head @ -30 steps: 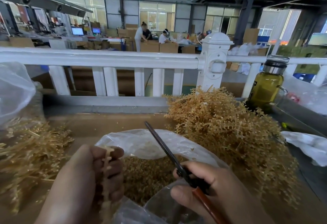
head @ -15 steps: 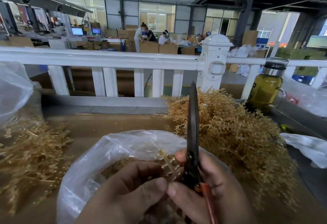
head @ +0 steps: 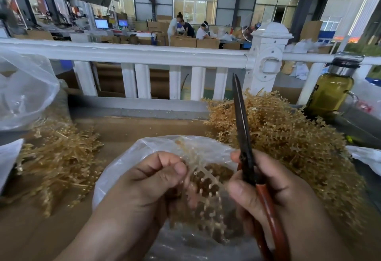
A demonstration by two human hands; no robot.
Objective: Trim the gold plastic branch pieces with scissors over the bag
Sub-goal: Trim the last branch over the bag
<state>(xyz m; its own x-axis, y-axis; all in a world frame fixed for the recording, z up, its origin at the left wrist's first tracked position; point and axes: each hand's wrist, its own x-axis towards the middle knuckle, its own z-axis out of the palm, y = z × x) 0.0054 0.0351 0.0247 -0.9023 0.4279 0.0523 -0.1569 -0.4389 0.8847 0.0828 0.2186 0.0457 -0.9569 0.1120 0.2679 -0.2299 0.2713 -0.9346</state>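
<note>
A: Where was the gold branch piece (head: pixel 207 175)?
B: Above the open clear bag (head: pixel 127 157); my left hand (head: pixel 148 180) pinched it between thumb and fingers; trimmed bits lay in the bag below.
A: And the scissors (head: pixel 242 132)?
B: My right hand (head: pixel 276 194) gripped the red handles; blades together, tips upward, just right of the piece; a gold pile (head: pixel 288 137) lay behind.

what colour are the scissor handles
Reddish-brown handles on dark blades, gripped by the right hand; seen in the head view.
</note>
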